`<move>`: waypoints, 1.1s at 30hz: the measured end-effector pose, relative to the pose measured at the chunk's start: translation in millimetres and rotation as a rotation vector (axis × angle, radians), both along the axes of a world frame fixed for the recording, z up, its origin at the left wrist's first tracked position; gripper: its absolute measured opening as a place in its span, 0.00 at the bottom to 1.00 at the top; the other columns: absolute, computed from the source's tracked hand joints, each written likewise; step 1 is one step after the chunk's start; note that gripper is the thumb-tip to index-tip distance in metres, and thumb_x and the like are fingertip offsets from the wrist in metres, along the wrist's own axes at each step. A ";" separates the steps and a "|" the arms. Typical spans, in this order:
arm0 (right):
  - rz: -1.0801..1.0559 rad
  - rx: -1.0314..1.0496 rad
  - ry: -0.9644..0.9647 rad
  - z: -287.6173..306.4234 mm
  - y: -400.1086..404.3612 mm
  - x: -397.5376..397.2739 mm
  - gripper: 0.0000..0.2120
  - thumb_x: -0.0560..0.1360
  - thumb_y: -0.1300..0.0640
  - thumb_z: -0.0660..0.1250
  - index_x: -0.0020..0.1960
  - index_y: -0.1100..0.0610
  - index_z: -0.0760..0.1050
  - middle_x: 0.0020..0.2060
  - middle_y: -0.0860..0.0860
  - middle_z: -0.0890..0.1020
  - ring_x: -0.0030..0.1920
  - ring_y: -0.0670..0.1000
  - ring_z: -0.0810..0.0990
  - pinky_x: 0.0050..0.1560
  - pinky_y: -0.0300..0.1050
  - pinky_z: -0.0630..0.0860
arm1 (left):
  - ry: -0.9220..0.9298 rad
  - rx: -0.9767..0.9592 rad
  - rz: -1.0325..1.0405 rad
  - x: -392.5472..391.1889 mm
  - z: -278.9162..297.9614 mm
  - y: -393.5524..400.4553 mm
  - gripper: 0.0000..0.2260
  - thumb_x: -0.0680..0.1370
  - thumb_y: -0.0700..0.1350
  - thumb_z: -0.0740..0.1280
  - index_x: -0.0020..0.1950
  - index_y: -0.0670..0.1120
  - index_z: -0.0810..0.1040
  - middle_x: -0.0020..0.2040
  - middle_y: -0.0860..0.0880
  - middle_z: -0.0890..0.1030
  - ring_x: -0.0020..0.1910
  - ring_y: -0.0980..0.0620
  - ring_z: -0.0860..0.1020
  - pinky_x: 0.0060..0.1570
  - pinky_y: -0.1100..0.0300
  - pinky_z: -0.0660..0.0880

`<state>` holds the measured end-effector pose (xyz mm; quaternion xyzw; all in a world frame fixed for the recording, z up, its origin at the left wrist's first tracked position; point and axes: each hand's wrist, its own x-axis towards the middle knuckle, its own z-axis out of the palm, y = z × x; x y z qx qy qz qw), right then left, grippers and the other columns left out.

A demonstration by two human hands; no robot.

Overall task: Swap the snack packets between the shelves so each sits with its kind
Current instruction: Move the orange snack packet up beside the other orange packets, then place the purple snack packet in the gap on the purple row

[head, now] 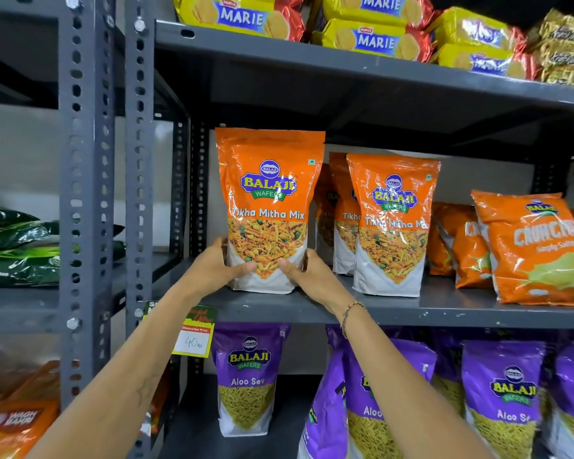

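An orange Tikha Mitha Mix packet (268, 207) stands upright at the left end of the middle shelf (395, 308). My left hand (216, 268) grips its lower left corner and my right hand (307, 271) grips its lower right corner. More orange Tikha Mitha Mix packets (390, 223) stand just to its right. On the shelf below, a purple Aloo Sev packet (247, 376) stands alone at the left, with several more purple Aloo Sev packets (501, 395) to the right.
Orange crisp bags (534, 246) lean at the right of the middle shelf. Yellow Marie biscuit packs (375, 31) fill the top shelf. A 40 Rs price tag (193, 339) hangs from the shelf edge. Grey slotted uprights (140, 193) bound the left; green bags (17, 246) lie beyond.
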<state>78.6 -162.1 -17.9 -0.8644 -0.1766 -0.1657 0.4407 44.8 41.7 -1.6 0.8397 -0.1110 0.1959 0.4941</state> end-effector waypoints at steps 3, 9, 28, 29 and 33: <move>-0.090 0.012 -0.197 -3.5 -0.2 -21.1 0.36 0.73 0.37 0.62 0.72 0.58 0.60 0.69 0.53 0.69 0.69 0.53 0.68 0.68 0.50 0.68 | -0.160 0.005 0.149 -19.2 -7.3 -8.9 0.34 0.70 0.52 0.73 0.71 0.47 0.61 0.69 0.49 0.72 0.68 0.49 0.70 0.63 0.55 0.67; -0.113 0.412 -0.609 -59.1 -5.7 -103.5 0.07 0.76 0.58 0.64 0.51 0.51 0.78 0.45 0.47 0.82 0.48 0.44 0.81 0.51 0.40 0.77 | -0.506 -0.016 0.084 -93.7 -41.1 -51.3 0.07 0.76 0.48 0.67 0.52 0.49 0.79 0.48 0.57 0.82 0.50 0.65 0.78 0.53 0.73 0.70; -0.292 0.207 0.450 -331.5 -130.4 -110.2 0.07 0.76 0.60 0.62 0.50 0.60 0.78 0.38 0.57 0.83 0.45 0.60 0.84 0.46 0.52 0.81 | 0.540 -0.210 0.133 -81.8 -327.4 -179.1 0.51 0.60 0.55 0.74 0.72 0.34 0.52 0.69 0.36 0.62 0.71 0.41 0.63 0.70 0.50 0.62; -0.269 0.180 0.472 -334.0 -132.3 -108.7 0.07 0.76 0.61 0.62 0.50 0.61 0.78 0.41 0.60 0.84 0.45 0.58 0.84 0.42 0.42 0.79 | 0.537 -0.244 0.170 -77.9 -332.5 -183.9 0.52 0.57 0.58 0.74 0.71 0.35 0.53 0.68 0.37 0.64 0.69 0.41 0.65 0.69 0.48 0.64; -0.205 0.111 0.481 -337.7 -137.1 -98.8 0.09 0.75 0.65 0.61 0.50 0.61 0.79 0.42 0.58 0.85 0.39 0.49 0.81 0.34 0.26 0.72 | 0.478 -0.352 0.292 -69.5 -340.5 -202.9 0.47 0.61 0.53 0.78 0.70 0.37 0.57 0.67 0.39 0.67 0.66 0.42 0.69 0.64 0.53 0.69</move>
